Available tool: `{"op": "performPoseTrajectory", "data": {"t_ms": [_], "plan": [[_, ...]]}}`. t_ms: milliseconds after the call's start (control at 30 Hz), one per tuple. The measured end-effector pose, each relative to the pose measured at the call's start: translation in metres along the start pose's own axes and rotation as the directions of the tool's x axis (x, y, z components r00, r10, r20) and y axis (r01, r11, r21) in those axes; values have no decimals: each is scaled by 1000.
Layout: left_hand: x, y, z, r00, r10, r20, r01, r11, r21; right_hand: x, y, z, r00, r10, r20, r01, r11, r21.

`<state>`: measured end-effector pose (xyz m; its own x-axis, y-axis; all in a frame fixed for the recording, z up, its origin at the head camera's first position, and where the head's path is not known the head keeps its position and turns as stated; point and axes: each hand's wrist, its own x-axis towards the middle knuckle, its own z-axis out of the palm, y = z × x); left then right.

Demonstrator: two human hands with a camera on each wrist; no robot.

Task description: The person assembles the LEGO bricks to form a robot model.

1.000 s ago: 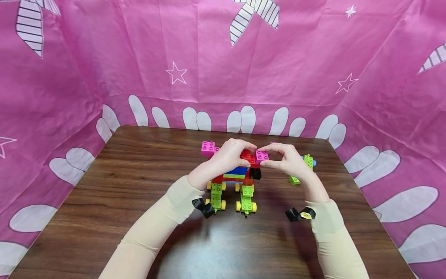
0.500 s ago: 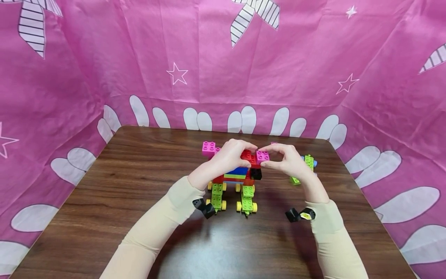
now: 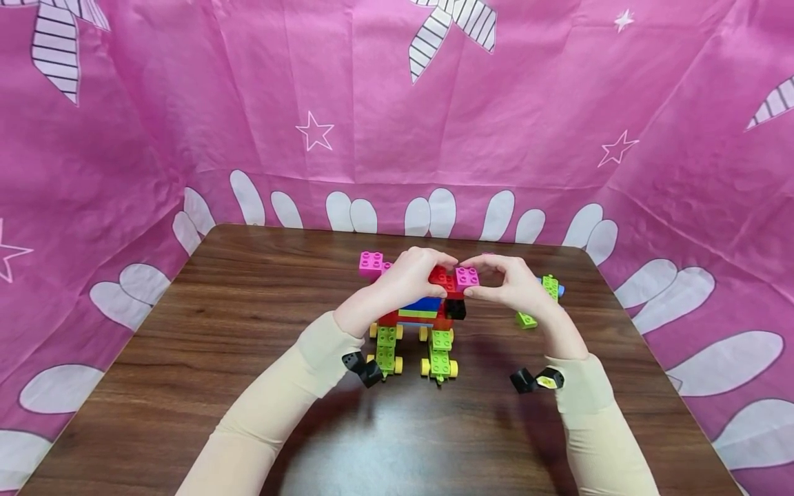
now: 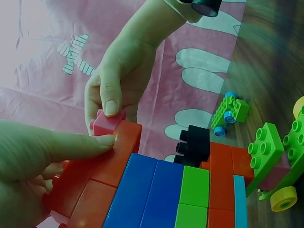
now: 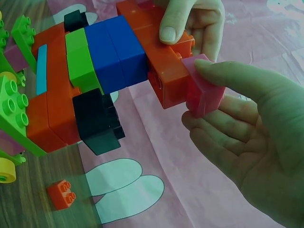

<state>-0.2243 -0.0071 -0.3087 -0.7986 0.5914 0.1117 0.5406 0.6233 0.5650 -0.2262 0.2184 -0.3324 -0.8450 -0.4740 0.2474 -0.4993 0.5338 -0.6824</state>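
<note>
A figure built of toy bricks stands mid-table on green wheeled bases [image 3: 387, 351] with yellow wheels. Red, green and blue brick layers [image 4: 142, 190] make up its body, and a black brick [image 5: 97, 121] juts from the side. My left hand [image 3: 412, 272] grips the red top bricks [image 4: 102, 164], thumb pressed on their near face. Between thumb and fingers, my right hand [image 3: 511, 282] pinches a pink brick [image 5: 203, 85] right at the end of the red ones. Another pink brick [image 3: 371, 262] tops the figure's left end. Part of the body is hidden behind my left hand.
Beyond my right hand lies a green wheeled piece [image 3: 549, 286] with blue wheels. A loose red brick [image 5: 61, 194] rests on the table in the right wrist view. Pink cloth [image 3: 397, 124] encloses the brown wooden table [image 3: 279, 296] at the back and sides.
</note>
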Motion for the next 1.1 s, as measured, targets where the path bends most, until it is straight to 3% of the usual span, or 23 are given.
{"op": "performPoseTrajectory", "data": {"t_ms": [167,533,867,1100], "plan": [[0,2,-2,1000,4,11,-4,1000,14,0,4,-2,1000,-12,5,12,1000,15],[5,5,-6,1000,31,-2,-31,999,-13,-5,13,-16,999,1,-41,6,984,179],[11,6,-2,997,55,-52,-56,998,-25,0,38,-28,992,60,-110,-40,985,170],[13,4,2,998,51,-32,-52,998,-34,7,63,-28,977,152,-149,-132,982,138]]}}
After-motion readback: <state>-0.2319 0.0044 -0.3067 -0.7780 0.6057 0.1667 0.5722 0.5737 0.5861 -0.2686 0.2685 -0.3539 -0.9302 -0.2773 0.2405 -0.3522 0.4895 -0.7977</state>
